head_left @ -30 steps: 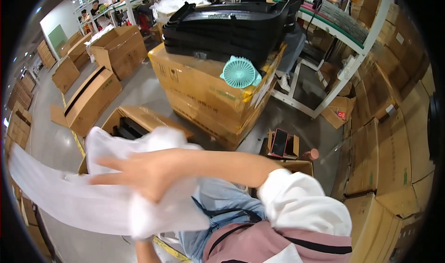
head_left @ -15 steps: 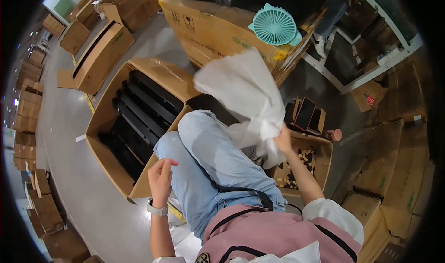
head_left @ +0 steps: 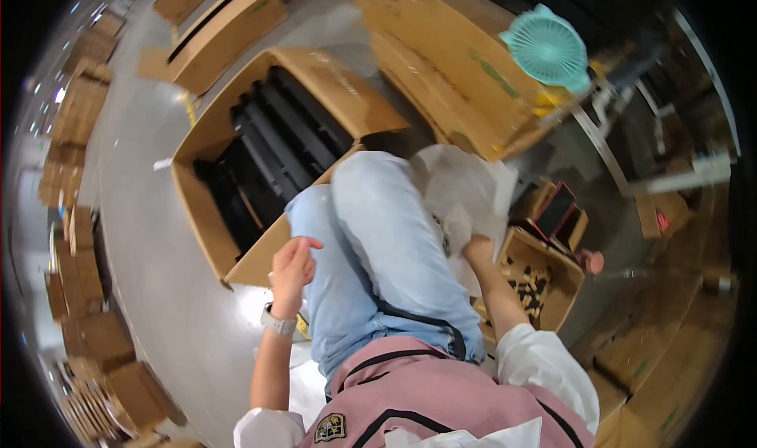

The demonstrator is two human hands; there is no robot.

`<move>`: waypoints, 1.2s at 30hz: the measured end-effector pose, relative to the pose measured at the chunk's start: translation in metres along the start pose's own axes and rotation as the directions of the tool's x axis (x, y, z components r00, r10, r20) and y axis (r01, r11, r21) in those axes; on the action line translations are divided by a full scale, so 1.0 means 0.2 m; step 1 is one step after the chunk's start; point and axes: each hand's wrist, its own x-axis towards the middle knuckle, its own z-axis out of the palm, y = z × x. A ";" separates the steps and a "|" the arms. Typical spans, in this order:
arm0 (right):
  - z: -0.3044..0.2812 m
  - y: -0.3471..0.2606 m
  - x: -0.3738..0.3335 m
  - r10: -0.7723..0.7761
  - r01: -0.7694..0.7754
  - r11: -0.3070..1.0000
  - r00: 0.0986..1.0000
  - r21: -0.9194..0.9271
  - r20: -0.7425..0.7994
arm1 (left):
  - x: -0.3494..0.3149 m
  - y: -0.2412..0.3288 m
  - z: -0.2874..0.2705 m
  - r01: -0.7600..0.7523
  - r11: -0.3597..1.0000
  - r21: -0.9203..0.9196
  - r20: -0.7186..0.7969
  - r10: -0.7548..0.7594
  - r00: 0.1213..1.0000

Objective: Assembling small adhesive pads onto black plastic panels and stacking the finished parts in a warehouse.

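Note:
My right hand (head_left: 478, 251) is closed on a white, translucent packing sheet (head_left: 460, 186), holding it low beside my right knee. The sheet hangs loose and crumpled, partly behind my leg. My left hand (head_left: 293, 263) hovers over my left thigh, its fingers curled and the index finger pointing right. The inside of that hand is hidden; I cannot tell whether anything is in it. At my left knee stands an open cardboard box (head_left: 206, 239), with several long black parts (head_left: 272, 144) lying in it.
A small open box (head_left: 564, 306) of black and tan pieces stands by my right forearm, near a phone (head_left: 555, 211) and a pink cup (head_left: 591, 261). A turquoise slatted basket (head_left: 547, 48) sits on a large carton (head_left: 441, 61). Stacked cartons (head_left: 67, 164) line the left.
The packing sheet has come down from its raised, spread position to beside my right knee, with my right hand still gripping it. My view has turned, and my left hand stays near my thigh.

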 end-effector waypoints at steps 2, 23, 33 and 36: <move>0.13 -0.01 -0.04 -0.110 0.107 0.988 0.994 -0.112 -0.024 | 0.03 -0.01 -0.04 -0.006 1.000 -0.001 -0.005 0.006 1.000; -0.38 -0.10 -0.29 -0.125 -0.036 0.690 0.978 0.723 0.167 | 1.58 -0.36 -0.55 0.533 0.455 0.713 -0.668 0.211 0.713; 0.16 0.01 -0.19 -0.067 -0.160 0.548 0.970 0.821 0.234 | 1.56 -0.43 -1.08 -0.015 0.910 0.414 -0.385 0.190 0.903; 0.15 0.07 -0.22 -0.063 -0.129 0.557 0.979 0.821 0.196 | 1.41 -0.23 -0.95 -0.073 0.995 0.071 -0.307 0.091 0.947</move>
